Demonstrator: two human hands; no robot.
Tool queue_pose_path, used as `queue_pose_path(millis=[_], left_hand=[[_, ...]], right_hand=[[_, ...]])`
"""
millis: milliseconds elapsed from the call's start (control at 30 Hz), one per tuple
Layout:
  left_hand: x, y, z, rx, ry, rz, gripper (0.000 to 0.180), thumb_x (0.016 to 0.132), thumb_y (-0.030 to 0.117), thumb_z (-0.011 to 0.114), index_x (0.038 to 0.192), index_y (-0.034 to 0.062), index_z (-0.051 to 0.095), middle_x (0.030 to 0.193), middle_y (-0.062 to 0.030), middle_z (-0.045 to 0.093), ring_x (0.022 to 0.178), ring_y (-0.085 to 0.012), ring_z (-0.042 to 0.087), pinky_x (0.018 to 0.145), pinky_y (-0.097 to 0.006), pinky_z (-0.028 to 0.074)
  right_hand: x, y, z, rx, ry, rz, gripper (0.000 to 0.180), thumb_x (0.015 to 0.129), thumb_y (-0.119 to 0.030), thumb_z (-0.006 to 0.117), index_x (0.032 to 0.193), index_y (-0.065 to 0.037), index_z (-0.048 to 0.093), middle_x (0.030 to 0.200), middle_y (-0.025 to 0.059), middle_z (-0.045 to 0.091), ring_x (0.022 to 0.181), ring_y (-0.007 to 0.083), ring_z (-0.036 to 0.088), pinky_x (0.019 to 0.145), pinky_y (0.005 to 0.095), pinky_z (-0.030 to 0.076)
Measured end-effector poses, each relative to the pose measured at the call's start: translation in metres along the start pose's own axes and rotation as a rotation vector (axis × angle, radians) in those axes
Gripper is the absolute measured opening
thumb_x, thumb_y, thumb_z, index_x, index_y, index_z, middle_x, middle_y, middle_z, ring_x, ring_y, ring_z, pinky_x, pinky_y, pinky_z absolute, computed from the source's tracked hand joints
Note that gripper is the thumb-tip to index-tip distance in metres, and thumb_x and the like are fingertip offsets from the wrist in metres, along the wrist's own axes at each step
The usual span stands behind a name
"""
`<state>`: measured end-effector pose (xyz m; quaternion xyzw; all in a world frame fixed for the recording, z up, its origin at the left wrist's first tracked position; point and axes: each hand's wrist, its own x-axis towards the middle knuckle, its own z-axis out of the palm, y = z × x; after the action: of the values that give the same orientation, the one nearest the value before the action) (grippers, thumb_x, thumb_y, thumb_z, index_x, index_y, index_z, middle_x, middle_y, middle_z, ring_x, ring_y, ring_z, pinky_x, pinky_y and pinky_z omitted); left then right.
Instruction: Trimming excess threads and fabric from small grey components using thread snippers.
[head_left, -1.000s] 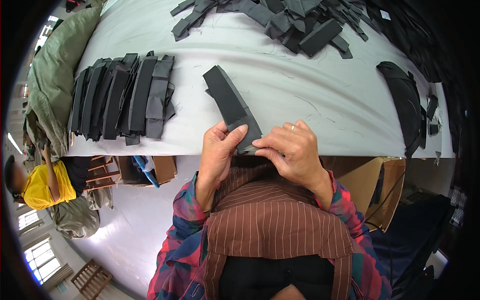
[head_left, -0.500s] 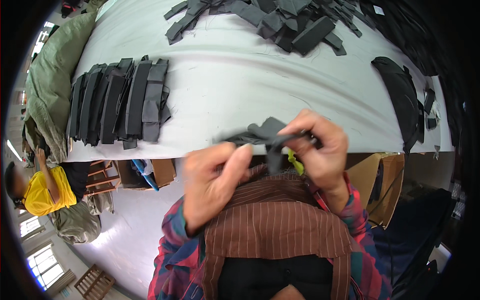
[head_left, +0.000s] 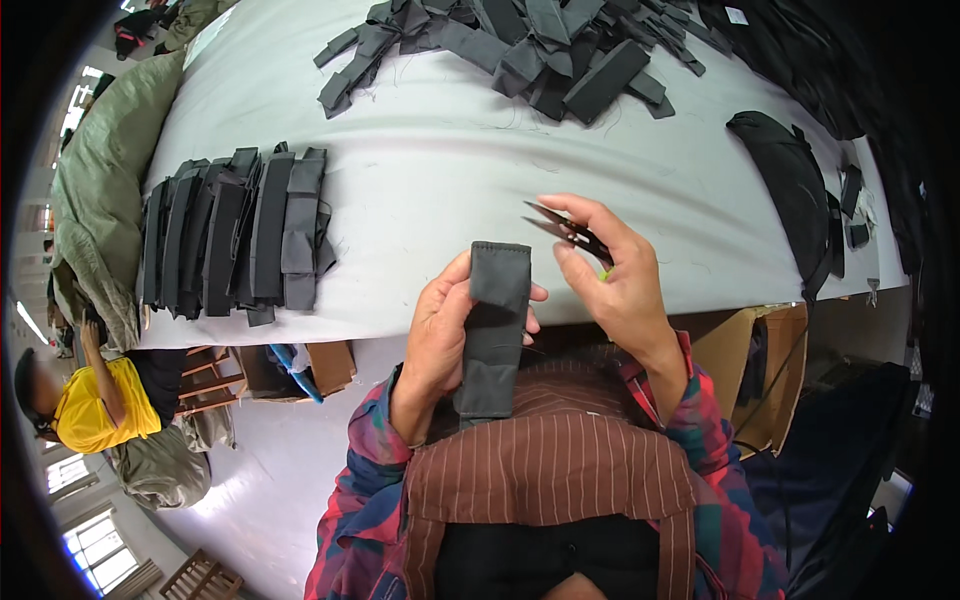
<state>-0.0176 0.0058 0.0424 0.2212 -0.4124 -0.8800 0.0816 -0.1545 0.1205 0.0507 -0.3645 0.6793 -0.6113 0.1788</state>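
Observation:
My left hand point(head_left: 440, 322) grips a dark grey fabric strip point(head_left: 494, 335), held upright with a stitched edge at its top; my fingers wrap behind it. In my right hand point(head_left: 622, 275) is a pair of small thread snips point(head_left: 568, 231), their two black blades parted and pointing left, a little to the right of the strip's upper end. A bit of yellow-green shows at the snips' handle. A row of stacked dark fabric strips point(head_left: 232, 232) lies on the white-covered table point(head_left: 420, 190) to the left.
A loose heap of dark fabric pieces point(head_left: 540, 50) covers the far table. Black bundled items point(head_left: 785, 190) lie at the right. A green cloth bundle point(head_left: 115, 150) borders the left side. Below the table stands a cardboard box point(head_left: 780, 380). A person in yellow point(head_left: 100, 400) is at far left.
The fabric strip, bunched between both hands before, now hangs flat and upright in my left hand. My right hand has come away from it, with the snips' blades now in sight.

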Motion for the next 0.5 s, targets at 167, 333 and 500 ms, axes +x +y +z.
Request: queue_pose_path(millis=[167, 333, 500], left_hand=[[0.003, -0.005, -0.007, -0.017, 0.017, 0.064, 0.034, 0.094, 0.012, 0.032, 0.120, -0.0011, 0.049, 0.100, -0.0202, 0.064, 0.073, -0.0215, 0.066, 0.066, -0.031, 0.057], [0.003, -0.006, -0.006, -0.039, 0.006, 0.044, 0.031, 0.095, 0.012, 0.037, 0.120, -0.0011, 0.049, 0.098, -0.0181, 0.064, 0.075, -0.0213, 0.065, 0.066, -0.032, 0.057], [0.004, -0.008, -0.011, -0.067, 0.024, 0.084, 0.030, 0.095, 0.012, 0.041, 0.121, -0.0006, 0.049, 0.101, -0.0139, 0.062, 0.079, -0.0196, 0.064, 0.069, -0.031, 0.056]], right_hand=[[0.001, 0.003, -0.008, -0.365, -0.106, -0.201, 0.024, 0.078, -0.004, 0.065, 0.101, -0.008, 0.067, 0.080, 0.0025, 0.064, 0.070, 0.0153, 0.056, 0.068, 0.0277, 0.038], [-0.002, 0.012, 0.004, -0.501, -0.136, -0.293, 0.016, 0.074, -0.014, 0.072, 0.090, -0.013, 0.069, 0.072, -0.0010, 0.062, 0.064, 0.0152, 0.055, 0.061, 0.0301, 0.032], [-0.002, -0.002, 0.021, -0.239, -0.081, -0.158, 0.017, 0.073, -0.010, 0.071, 0.090, -0.012, 0.068, 0.076, 0.0002, 0.065, 0.063, 0.0169, 0.057, 0.065, 0.0291, 0.036]])
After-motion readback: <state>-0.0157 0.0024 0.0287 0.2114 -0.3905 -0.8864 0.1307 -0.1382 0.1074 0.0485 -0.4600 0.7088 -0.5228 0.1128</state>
